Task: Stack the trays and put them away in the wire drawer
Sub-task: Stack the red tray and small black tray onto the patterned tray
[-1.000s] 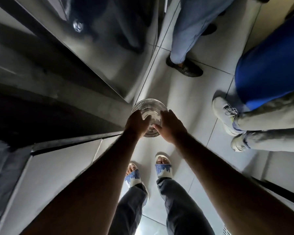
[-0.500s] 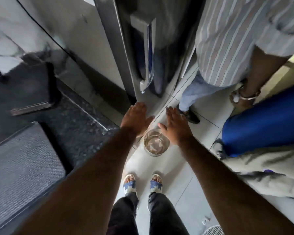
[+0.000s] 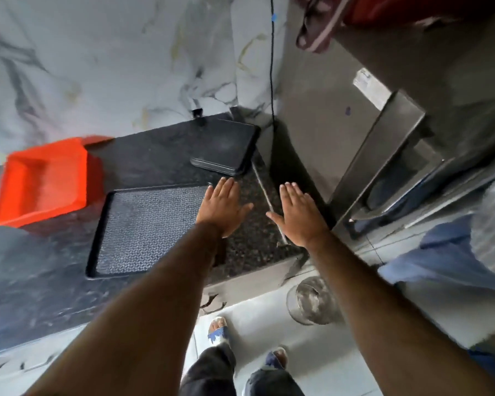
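Note:
A large dark tray with a textured grey mat lies flat on the black granite counter. A smaller black tray rests behind it near the wall corner. My left hand hovers flat and open over the large tray's right edge. My right hand is also flat and open, held above the counter's right end, apart from both trays. Neither hand holds anything. No wire drawer is in view.
An orange plastic bin sits on the counter left of the large tray. A steel fridge stands right of the counter. A glass bowl sits on the floor by my feet. Another person stands at the right.
Both hands let go of the glass bowl on the floor and rose to counter height. The view swung up from the floor to the counter and trays.

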A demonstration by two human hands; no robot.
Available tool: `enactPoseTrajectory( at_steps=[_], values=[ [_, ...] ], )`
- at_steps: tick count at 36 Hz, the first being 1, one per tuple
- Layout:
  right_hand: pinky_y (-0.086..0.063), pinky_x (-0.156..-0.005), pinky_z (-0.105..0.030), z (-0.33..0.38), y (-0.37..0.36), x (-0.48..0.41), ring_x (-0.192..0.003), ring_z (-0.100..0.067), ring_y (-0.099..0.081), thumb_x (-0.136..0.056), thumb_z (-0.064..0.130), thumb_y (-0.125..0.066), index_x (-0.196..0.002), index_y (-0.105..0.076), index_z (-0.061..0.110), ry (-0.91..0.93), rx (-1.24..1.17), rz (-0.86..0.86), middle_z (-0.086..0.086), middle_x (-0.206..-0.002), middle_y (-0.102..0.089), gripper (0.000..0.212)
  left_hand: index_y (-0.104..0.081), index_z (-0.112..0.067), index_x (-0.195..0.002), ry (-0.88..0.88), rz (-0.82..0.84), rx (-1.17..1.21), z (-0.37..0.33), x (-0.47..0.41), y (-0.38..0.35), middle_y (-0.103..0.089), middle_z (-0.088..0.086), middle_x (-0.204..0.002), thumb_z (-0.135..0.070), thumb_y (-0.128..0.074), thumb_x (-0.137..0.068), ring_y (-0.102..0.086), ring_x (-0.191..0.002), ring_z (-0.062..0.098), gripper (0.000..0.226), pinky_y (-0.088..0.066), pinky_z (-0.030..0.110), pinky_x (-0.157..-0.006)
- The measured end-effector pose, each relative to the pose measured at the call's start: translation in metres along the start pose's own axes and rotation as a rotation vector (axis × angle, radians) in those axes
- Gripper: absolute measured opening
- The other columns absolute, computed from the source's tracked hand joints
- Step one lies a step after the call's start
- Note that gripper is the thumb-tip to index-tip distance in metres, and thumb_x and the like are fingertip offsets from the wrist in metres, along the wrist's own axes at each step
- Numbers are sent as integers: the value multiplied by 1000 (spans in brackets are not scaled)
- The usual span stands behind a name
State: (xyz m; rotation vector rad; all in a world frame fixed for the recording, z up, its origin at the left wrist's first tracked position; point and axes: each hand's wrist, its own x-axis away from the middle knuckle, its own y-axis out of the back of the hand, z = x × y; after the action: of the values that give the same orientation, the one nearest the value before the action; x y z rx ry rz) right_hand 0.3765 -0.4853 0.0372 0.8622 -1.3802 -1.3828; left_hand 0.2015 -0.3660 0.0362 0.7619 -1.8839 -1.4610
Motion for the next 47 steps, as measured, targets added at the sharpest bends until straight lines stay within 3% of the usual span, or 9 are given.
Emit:
enactPoseTrajectory(
  at_steps=[8, 13, 19, 23, 27, 31, 35, 42, 47],
  values=[
    [-23, -125, -44, 100, -11, -44, -158, -23, -13, -99, 63, -33, -160, -16, 7, 236, 79, 23, -11, -169, -18, 85, -14, -10, -158, 236, 21, -16, 130, 48, 4, -6, 4, -169, -69, -23, -95, 3, -155, 19, 87, -2, 46, -125],
    [-24, -125, -42, 142, -22, -76, -157, -25, -17, -98, 61, -38, -159, -18, 4, 305, 50, 45, -13, -168, -22, 86, -17, -8, -158, 393, 13, 0, 202, 70, 8, -12, 7, -168, -66, -34, -94, -4, -155, 22, 87, -5, 46, -125],
    [-43, -108, -41, 168, -53, -95, -134, -36, -52, -92, 55, -58, -140, -47, -2, -4, -96, 236, -22, -142, -55, 75, -16, -7, -157, 788, 127, 36, 264, 93, -6, -16, 11, -166, -55, -52, -92, -11, -153, 29, 88, -19, 50, -122],
    [-53, -95, -40, 171, -62, -105, -114, -39, -65, -87, 48, -70, -114, -67, -1, -114, -100, 296, -23, -121, -68, 57, -30, -3, -150, 1033, 217, 226, 284, 103, -26, -37, 13, -155, -30, -47, -96, -33, -144, 32, 62, -34, 50, -114],
    [-58, -90, -36, 172, -66, -114, -103, -35, -72, -82, 34, -79, -109, -69, 2, -215, -195, 332, -20, -109, -75, 43, -51, 1, -130, 1029, 108, 235, 296, 108, -35, -53, 21, -136, -11, -42, -94, -52, -127, 40, 38, -44, 48, -103],
    [-61, -88, -46, 175, -69, -111, -98, -36, -75, -82, 19, -80, -116, -67, 2, -288, -298, 339, -21, -108, -75, 40, -54, -4, -116, 1020, 81, 222, 301, 121, -37, -63, 21, -123, -9, -39, -93, -62, -115, 41, 27, -50, 46, -92],
    [-59, -89, -35, 181, -63, -99, -106, -32, -72, -82, 22, -80, -116, -68, 5, -272, -214, 313, -17, -113, -74, 40, -52, -9, -114, 1027, 126, 200, 293, 141, -39, -66, 18, -119, -13, -41, -92, -64, -111, 38, 24, -52, 44, -87],
    [-59, -85, -37, 190, -57, -87, -108, -34, -71, -85, 24, -76, -113, -69, 5, -228, -22, 363, -17, -115, -73, 34, -48, -14, -117, 1114, 150, 259, 272, 169, -42, -66, 14, -121, -13, -37, -93, -63, -113, 36, 26, -50, 44, -88],
    [-59, -83, -39, 216, -38, -105, -116, -25, -68, -63, 51, -89, -122, -67, 20, -268, 266, 466, -2, -128, -69, 70, -62, -18, -119, 1224, 243, 405, 286, 175, -22, -69, 9, -120, -39, -55, -70, -66, -111, 32, 54, -52, 41, -89]
  ],
)
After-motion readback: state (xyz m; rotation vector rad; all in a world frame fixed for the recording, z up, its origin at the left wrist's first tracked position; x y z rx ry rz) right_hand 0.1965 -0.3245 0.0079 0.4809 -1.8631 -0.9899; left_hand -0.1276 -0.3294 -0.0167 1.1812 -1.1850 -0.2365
